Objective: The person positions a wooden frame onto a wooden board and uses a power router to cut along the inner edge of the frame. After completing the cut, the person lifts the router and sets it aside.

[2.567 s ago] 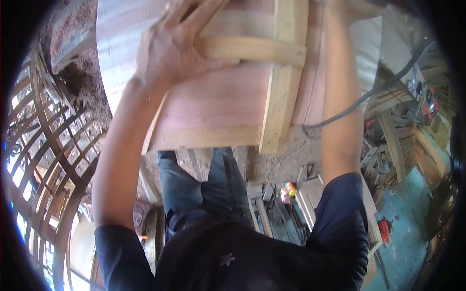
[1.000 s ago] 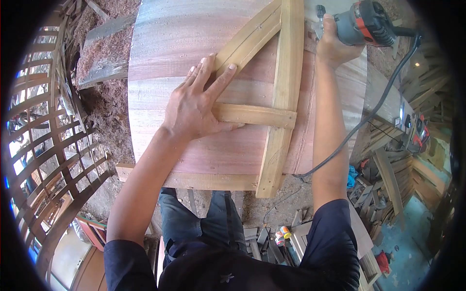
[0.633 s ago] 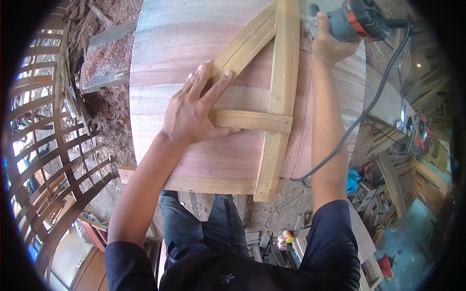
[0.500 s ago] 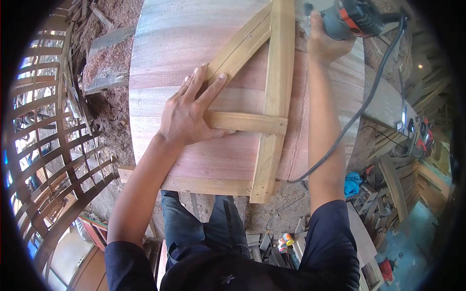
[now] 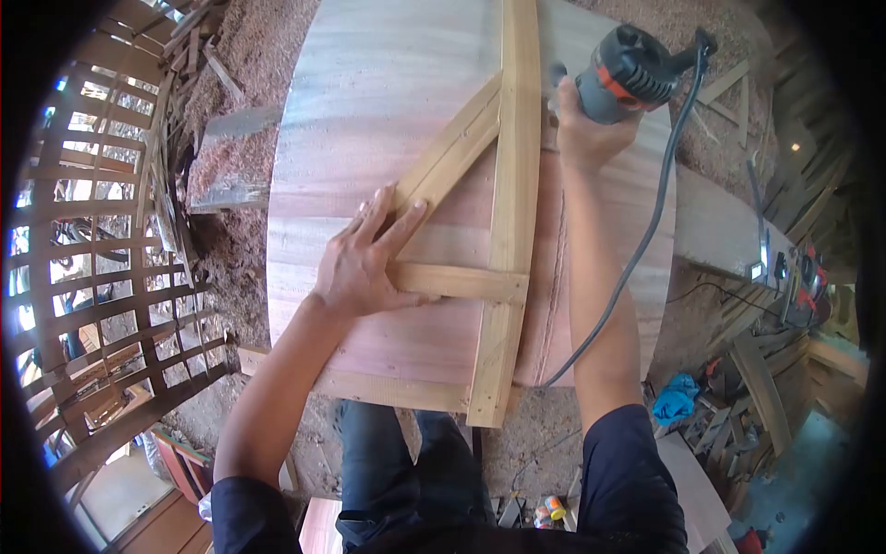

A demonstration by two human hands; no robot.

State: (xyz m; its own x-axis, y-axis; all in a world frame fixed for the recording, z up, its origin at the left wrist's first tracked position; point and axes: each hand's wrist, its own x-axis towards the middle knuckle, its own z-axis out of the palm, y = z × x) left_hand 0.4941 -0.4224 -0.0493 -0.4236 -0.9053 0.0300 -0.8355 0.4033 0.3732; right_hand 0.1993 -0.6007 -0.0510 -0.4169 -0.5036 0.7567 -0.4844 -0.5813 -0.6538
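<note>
My right hand (image 5: 595,137) grips a corded router (image 5: 620,78), dark grey with a red band, at the upper right. It stands over the board beside a long, slightly curved wooden strip (image 5: 515,185); its base and bit are hard to make out. My left hand (image 5: 360,268) lies spread across the strip's wooden side braces, fingers on the slanted brace (image 5: 452,148) and thumb by the short crosspiece (image 5: 461,281). These pieces form a frame on the broad, pinkish plank panel (image 5: 369,138). A thin groove (image 5: 560,263) runs along the panel right of the strip.
The router's black cord (image 5: 637,258) loops past my right forearm. Wood shavings (image 5: 245,55) cover the ground. At left rises a slatted lattice (image 5: 101,212). Another power tool (image 5: 805,282), a blue cloth (image 5: 676,397) and scrap wood (image 5: 761,388) lie at right.
The whole scene sits lower in view as the camera has shifted. My left hand keeps its place on the frame; the router stays right of the strip, with little clear movement along it.
</note>
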